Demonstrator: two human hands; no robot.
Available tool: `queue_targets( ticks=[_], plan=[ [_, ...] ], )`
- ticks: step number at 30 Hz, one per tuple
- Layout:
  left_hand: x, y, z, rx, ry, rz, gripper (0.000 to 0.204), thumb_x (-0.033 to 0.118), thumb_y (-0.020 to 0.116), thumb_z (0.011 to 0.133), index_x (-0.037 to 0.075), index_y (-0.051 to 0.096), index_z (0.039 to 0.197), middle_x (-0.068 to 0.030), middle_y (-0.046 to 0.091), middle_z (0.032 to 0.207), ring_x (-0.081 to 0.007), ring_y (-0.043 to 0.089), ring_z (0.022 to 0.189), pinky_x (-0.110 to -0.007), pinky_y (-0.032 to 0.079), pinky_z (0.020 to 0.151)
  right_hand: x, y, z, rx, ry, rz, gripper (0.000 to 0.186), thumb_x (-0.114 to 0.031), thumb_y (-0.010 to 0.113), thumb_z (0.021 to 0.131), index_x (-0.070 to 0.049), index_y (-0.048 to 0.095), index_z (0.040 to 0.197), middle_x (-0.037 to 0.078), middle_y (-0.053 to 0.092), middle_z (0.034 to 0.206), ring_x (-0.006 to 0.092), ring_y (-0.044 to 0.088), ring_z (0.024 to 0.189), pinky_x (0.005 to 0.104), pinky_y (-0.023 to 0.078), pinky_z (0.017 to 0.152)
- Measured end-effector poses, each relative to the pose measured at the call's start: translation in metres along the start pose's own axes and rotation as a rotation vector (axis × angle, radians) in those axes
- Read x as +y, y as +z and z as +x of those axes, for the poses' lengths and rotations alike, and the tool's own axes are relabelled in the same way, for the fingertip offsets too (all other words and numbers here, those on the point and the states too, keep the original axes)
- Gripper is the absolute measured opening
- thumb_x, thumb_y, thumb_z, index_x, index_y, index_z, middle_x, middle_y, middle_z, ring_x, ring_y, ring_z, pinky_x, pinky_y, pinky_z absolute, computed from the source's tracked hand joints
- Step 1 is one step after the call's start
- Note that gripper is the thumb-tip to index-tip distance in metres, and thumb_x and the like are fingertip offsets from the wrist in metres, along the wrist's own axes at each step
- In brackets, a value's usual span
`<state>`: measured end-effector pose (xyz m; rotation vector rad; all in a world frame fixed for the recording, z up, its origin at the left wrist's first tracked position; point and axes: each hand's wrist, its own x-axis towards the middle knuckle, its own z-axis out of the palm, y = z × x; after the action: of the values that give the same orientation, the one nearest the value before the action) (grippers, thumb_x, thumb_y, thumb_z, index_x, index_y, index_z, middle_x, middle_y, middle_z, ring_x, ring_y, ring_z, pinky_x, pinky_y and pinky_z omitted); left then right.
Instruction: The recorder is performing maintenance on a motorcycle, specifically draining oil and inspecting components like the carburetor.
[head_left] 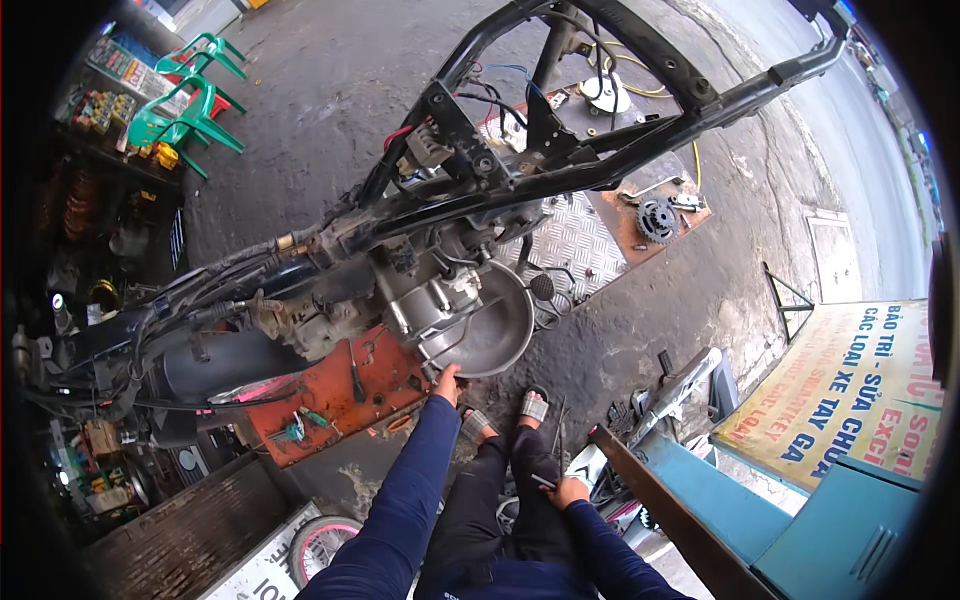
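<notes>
L hand [447,383] meets lower edge of round engine casing [505,325] under bike frame [620,168]; can't tell if its fingers grip or only touch. R hand [570,490] is wrapped round a slim metal item [543,482], prob. a tool. Recommended: L hand steadies casing; tool engages squarely, w/ even force.

Place: motorcycle repair workshop, open to a road [885,140] | Evidence: stripped motorcycle frame [487,165]; loose gear [657,219] on a floor sheet; screwdriver [356,375] on an orange platform [378,350]; large lettered signboard [840,385] | Nearby: green plastic chairs [207,106] (roadside seating, by their look)
</notes>
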<state>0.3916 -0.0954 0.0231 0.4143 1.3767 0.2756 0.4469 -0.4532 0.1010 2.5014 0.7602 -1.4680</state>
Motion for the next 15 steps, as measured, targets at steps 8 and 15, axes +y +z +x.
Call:
queue_targets(
  ticks=[8,15],
  plan=[
    [-0.01,0.005,0.018,-0.047,0.124,-0.1,0.03,0.016,0.064,0.081,0.011,0.046,0.105,-0.0053,0.06,0.085,-0.0195,0.062,0.067,-0.034,0.052,0.055,0.001,-0.033,-0.016,0.039,-0.168,-0.141,0.036,-0.044,0.059,0.081,-0.01,0.07,0.083,0.017,0.066,0.076,0.0353,0.065,0.074,0.0459,0.052,0.068],
    [-0.025,-0.035,-0.002,-0.318,0.18,0.218,0.035,0.019,0.069,0.084,0.008,0.051,0.111,-0.0029,0.062,0.085,-0.0137,0.06,0.062,-0.028,0.048,0.052,-0.005,-0.076,-0.048,0.024,-0.376,-0.205,0.023,-0.039,0.065,0.073,-0.017,0.07,0.078,0.013,0.065,0.07,0.0326,0.065,0.069,0.0444,0.052,0.062]
  ],
)
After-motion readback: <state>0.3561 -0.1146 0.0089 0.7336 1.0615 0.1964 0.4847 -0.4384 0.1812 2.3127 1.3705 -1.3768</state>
